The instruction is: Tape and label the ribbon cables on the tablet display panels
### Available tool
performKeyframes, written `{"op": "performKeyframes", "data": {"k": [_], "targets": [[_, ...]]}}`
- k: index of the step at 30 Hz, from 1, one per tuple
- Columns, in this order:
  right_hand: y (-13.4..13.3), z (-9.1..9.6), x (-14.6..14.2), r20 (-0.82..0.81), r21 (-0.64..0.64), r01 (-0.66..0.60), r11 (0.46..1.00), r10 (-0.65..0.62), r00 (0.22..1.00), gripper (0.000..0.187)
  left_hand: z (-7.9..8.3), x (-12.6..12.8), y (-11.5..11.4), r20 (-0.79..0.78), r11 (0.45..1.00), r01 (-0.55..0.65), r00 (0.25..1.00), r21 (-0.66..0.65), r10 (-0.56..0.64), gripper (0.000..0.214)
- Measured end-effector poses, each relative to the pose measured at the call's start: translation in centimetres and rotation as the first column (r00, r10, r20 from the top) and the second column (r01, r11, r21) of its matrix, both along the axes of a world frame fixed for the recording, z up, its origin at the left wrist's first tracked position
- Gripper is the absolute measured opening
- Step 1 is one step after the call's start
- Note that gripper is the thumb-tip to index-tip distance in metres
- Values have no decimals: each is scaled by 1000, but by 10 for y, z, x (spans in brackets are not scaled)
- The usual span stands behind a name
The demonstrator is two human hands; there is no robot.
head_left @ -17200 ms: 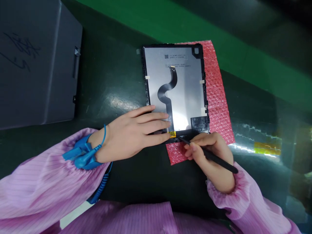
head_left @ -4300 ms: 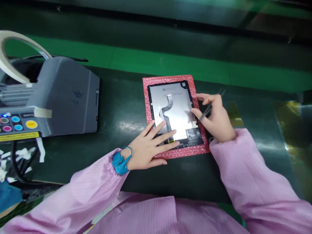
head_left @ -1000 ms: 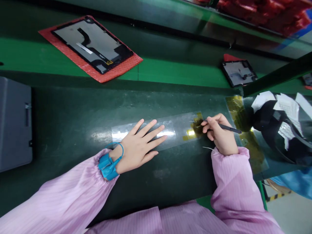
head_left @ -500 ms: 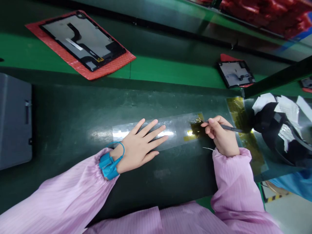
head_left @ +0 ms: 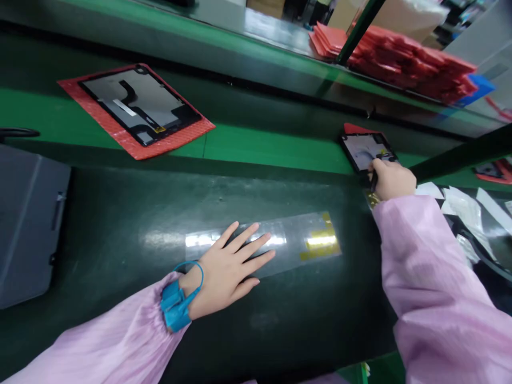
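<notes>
My left hand (head_left: 230, 272) lies flat with fingers spread on a clear plastic sheet (head_left: 296, 240) on the dark green bench mat. At the sheet's right end are strips of yellow tape (head_left: 322, 240). My right hand (head_left: 394, 178) is closed around dark tweezers (head_left: 374, 181), mostly hidden by the fingers. It is over the front right part of a black-framed display panel (head_left: 358, 149) on the green ledge. A small yellow patch (head_left: 383, 152) shows on that panel just beyond my fingertips. Whether the tweezers touch the panel is hidden.
Another display panel (head_left: 160, 109) lies on a red bubble-wrap bag (head_left: 116, 129) at left. A grey case (head_left: 32, 218) stands at the bench's left. Red bags (head_left: 412, 64) are piled on the upper shelf. A green post (head_left: 468, 152) and white scraps (head_left: 464, 210) are at right.
My right hand has moved from the taped end of the plastic sheet, up and right to the display panel, still with the tweezers. My left hand stays on the sheet. The view has tilted up.
</notes>
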State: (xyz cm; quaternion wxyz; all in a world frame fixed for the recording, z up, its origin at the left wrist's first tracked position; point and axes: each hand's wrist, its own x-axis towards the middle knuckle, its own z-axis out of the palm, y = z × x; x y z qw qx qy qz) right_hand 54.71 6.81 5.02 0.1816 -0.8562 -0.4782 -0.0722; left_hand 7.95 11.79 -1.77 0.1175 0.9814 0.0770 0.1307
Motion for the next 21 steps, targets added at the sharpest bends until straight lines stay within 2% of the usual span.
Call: {"op": "performKeyframes", "data": {"k": [2, 6, 9, 12, 16, 19, 21], "targets": [[12, -1, 23, 5, -39, 27, 999, -26, 1000, 37, 1, 0, 0, -2, 1000, -1, 1000, 13, 1, 54], [26, -6, 50, 5, -91, 44, 995, -44, 999, 35, -2, 0, -2, 3, 1000, -1, 1000, 7, 1, 58], [28, -8, 59, 1, -121, 33, 992, -34, 999, 37, -5, 1, -4, 36, 999, -22, 999, -25, 23, 59], [29, -4, 57, 15, -119, 17, 993, -16, 1000, 40, -1, 1, -3, 32, 998, -18, 999, -54, 20, 56], [42, 15, 25, 74, -14, -77, 997, 77, 994, 39, 9, 2, -1, 4, 993, 8, 1000, -116, -7, 47], [57, 40, -31, 148, 89, -223, 971, 209, 967, 39, 14, 3, -1, 73, 965, 27, 997, -260, -9, 40], [62, 57, -82, 187, 89, -262, 961, 243, 952, 38, 17, 3, -2, 153, 902, 66, 988, -427, 0, 41]]}}
